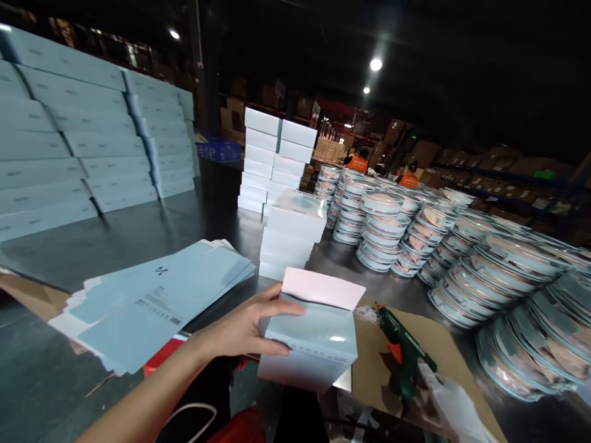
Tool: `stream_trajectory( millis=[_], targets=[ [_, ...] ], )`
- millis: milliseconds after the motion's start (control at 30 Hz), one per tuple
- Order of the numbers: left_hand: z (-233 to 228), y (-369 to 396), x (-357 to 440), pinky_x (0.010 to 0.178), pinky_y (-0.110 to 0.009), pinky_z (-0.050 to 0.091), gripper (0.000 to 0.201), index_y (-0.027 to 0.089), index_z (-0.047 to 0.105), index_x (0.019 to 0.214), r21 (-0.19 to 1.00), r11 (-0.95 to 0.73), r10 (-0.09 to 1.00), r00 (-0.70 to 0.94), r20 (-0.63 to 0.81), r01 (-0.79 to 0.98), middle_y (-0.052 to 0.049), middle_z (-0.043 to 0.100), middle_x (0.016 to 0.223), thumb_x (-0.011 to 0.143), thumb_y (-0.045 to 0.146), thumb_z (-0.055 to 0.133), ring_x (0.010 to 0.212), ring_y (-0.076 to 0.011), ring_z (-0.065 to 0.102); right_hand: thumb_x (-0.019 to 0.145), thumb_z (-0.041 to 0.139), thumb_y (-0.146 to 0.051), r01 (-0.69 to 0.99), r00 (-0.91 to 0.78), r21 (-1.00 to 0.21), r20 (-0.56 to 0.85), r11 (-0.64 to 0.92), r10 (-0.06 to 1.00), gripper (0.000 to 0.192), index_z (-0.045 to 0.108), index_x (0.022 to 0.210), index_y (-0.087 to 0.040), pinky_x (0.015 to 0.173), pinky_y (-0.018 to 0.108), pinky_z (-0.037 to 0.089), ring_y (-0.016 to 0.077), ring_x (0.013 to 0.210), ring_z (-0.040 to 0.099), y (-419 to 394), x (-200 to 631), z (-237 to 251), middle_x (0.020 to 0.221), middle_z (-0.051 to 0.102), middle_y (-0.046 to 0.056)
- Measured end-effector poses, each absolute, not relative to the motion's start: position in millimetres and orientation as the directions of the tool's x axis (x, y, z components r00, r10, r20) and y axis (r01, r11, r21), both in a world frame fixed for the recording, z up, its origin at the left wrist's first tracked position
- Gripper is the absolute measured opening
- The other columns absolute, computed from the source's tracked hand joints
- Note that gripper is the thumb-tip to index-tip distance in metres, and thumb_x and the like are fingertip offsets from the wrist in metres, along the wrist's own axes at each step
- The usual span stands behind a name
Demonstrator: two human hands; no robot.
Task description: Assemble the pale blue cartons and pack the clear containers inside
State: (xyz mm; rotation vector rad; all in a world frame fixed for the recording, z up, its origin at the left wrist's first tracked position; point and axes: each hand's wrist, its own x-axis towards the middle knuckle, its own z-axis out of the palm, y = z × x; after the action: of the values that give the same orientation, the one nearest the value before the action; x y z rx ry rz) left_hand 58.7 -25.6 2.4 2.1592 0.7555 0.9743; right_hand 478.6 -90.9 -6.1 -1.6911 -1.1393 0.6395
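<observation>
Box (318,344), pale blue carton, one unit, at the near edge of the counter (184,227), top flap (323,289) standing open and not yet sealed. Left hand (244,329): fingers spread wide and laid flat against the box's left side and top, steadying rather than gripping. Right hand (443,403): gloved in white, blurred at the lower right corner, closed around the handle of a green glue gun (404,351) whose nozzle points toward the box over a sheet of brown cardboard (369,369). Flat unfolded cartons (157,304): a fanned pile just left of the box, still to be made up. Finished boxes: one short stack (293,237) directly behind the open box, a taller double stack (274,160) farther back, long rows (83,135) along the left. Round clear-lidded packs (484,264): many leaning stacks at the right, apparently not yet boxed. Judged state: a good share assembled, current unit open, much stock left.
</observation>
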Motion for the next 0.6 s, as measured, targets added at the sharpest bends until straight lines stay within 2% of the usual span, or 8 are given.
stream_trajectory(
  millis=[67, 133, 200, 233, 300, 367, 500, 600],
  targets=[
    [4.2, -25.8, 58.5, 0.108, -0.043, 0.051, 0.057, 0.030, 0.074, 0.128, 0.747, -0.625, 0.710, 0.563, 0.423, 0.228, -0.009, 0.061, 0.134, 0.074, 0.031, 0.091, 0.124, -0.0321, 0.061, 0.060, 0.087, -0.052, 0.435, 0.469, -0.891, 0.098, -0.133, 0.878, 0.037, 0.077, 0.089, -0.030, 0.073, 0.045, 0.061, 0.0348, 0.072, 0.075, -93.3, 466.2, 6.3, 0.058, 0.069, 0.003],
    [4.9, -25.8, 58.3, 0.109, -0.043, 0.050, 0.056, 0.030, 0.074, 0.128, 0.749, -0.626, 0.709, 0.560, 0.429, 0.219, -0.009, 0.060, 0.134, 0.075, 0.030, 0.091, 0.123, -0.0312, 0.061, 0.063, 0.087, -0.057, 0.417, 0.358, -0.909, 0.145, -0.019, 0.922, 0.076, 0.066, 0.131, -0.030, 0.096, 0.047, 0.057, 0.0352, 0.103, 0.074, -89.4, 436.5, 18.4, 0.103, 0.080, 0.009],
    [2.5, -25.7, 58.9, 0.107, -0.043, 0.051, 0.054, 0.031, 0.074, 0.127, 0.745, -0.637, 0.701, 0.552, 0.451, 0.200, -0.008, 0.060, 0.132, 0.075, 0.030, 0.091, 0.120, -0.0305, 0.062, 0.066, 0.089, -0.057, 0.324, 0.054, -0.924, 0.235, 0.206, 0.970, 0.109, 0.034, 0.158, -0.039, 0.118, 0.049, 0.041, 0.0310, 0.137, 0.058, -80.9, 402.8, 26.3, 0.149, 0.061, 0.008],
    [-0.5, -25.7, 60.0, 0.106, -0.044, 0.051, 0.052, 0.031, 0.075, 0.125, 0.740, -0.650, 0.692, 0.540, 0.479, 0.175, -0.008, 0.060, 0.132, 0.076, 0.031, 0.091, 0.119, -0.0306, 0.062, 0.069, 0.090, -0.054, 0.262, -0.100, -0.920, 0.276, 0.293, 0.956, 0.114, 0.022, 0.161, -0.045, 0.123, 0.051, 0.031, 0.0281, 0.145, 0.049, -76.5, 389.4, 27.7, 0.159, 0.051, 0.005],
    [-10.7, -25.6, 64.3, 0.105, -0.044, 0.051, 0.046, 0.031, 0.074, 0.123, 0.724, -0.681, 0.669, 0.496, 0.554, 0.109, -0.009, 0.058, 0.134, 0.080, 0.038, 0.089, 0.122, -0.0318, 0.060, 0.076, 0.088, -0.049, 0.206, -0.269, -0.902, 0.321, 0.380, 0.908, 0.106, 0.020, 0.158, -0.056, 0.126, 0.058, 0.019, 0.0255, 0.148, 0.045, -69.7, 374.6, 24.2, 0.155, 0.055, 0.000],
    [-24.6, -24.8, 70.6, 0.104, -0.045, 0.051, 0.049, 0.031, 0.065, 0.128, 0.706, -0.707, 0.652, 0.422, 0.630, 0.040, -0.012, 0.049, 0.142, 0.085, 0.049, 0.081, 0.128, -0.0326, 0.057, 0.084, 0.083, -0.045, 0.233, -0.287, -0.880, 0.345, 0.415, 0.894, 0.091, 0.027, 0.154, -0.059, 0.124, 0.064, 0.014, 0.0260, 0.146, 0.048, -66.7, 374.6, 14.0, 0.142, 0.065, -0.001],
    [-41.3, -23.5, 78.3, 0.106, -0.048, 0.049, 0.067, 0.038, 0.036, 0.146, 0.669, -0.742, 0.621, 0.341, 0.705, -0.031, -0.011, 0.047, 0.138, 0.092, 0.058, 0.070, 0.130, -0.0289, 0.055, 0.089, 0.077, -0.041, 0.254, -0.338, -0.855, 0.360, 0.453, 0.870, 0.078, 0.035, 0.154, -0.053, 0.123, 0.059, 0.024, 0.0263, 0.143, 0.051, -67.3, 384.6, -6.6, 0.136, 0.068, 0.003],
    [-28.0, -26.9, 73.0, 0.109, -0.044, 0.048, 0.050, 0.035, 0.056, 0.140, 0.669, -0.744, 0.602, 0.435, 0.670, 0.000, -0.008, 0.057, 0.121, 0.094, 0.045, 0.074, 0.123, -0.0267, 0.058, 0.088, 0.078, -0.038, 0.298, -0.394, -0.811, 0.377, 0.504, 0.838, 0.075, 0.042, 0.153, -0.047, 0.122, 0.053, 0.031, 0.0273, 0.144, 0.051, -69.1, 378.8, -6.3, 0.141, 0.066, 0.005]
  ],
)
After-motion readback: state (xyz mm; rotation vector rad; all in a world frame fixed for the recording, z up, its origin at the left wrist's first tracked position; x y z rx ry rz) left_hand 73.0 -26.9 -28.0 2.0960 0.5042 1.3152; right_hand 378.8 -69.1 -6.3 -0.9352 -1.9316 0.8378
